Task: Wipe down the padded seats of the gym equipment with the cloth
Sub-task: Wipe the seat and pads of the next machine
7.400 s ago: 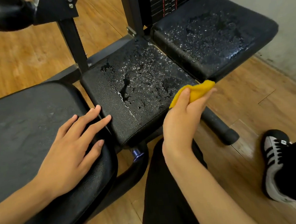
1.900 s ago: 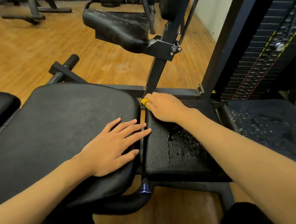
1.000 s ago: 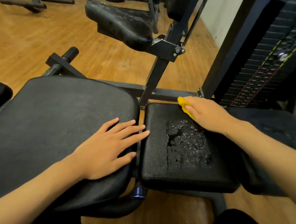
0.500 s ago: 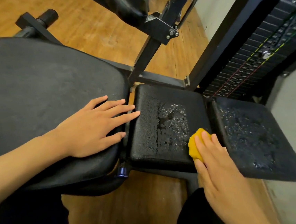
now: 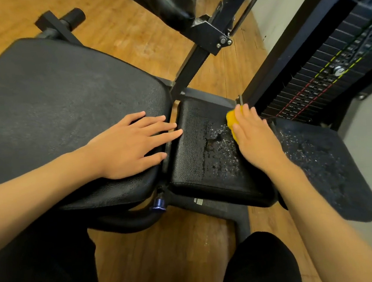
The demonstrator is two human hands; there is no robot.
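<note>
A yellow cloth (image 5: 231, 121) lies at the far right corner of the small middle black pad (image 5: 201, 159), which is speckled with water drops. My right hand (image 5: 256, 137) presses the cloth down with straight fingers, covering most of it. My left hand (image 5: 127, 146) rests flat, fingers spread, on the right end of the large black seat pad (image 5: 52, 108), fingertips at the gap beside the middle pad. A third black pad (image 5: 321, 162) to the right is wet with drops too.
A black steel post and bracket (image 5: 203, 43) rises behind the middle pad. The weight stack (image 5: 324, 77) stands at the back right beside a grey wall. Another black pad (image 5: 162, 4) hangs above. Wooden floor (image 5: 163, 245) lies below, with my dark-trousered knee (image 5: 260, 263) near the front.
My right hand has slid the cloth from the near right edge of the middle pad up to its far right corner. My left hand has stayed on the large pad.
</note>
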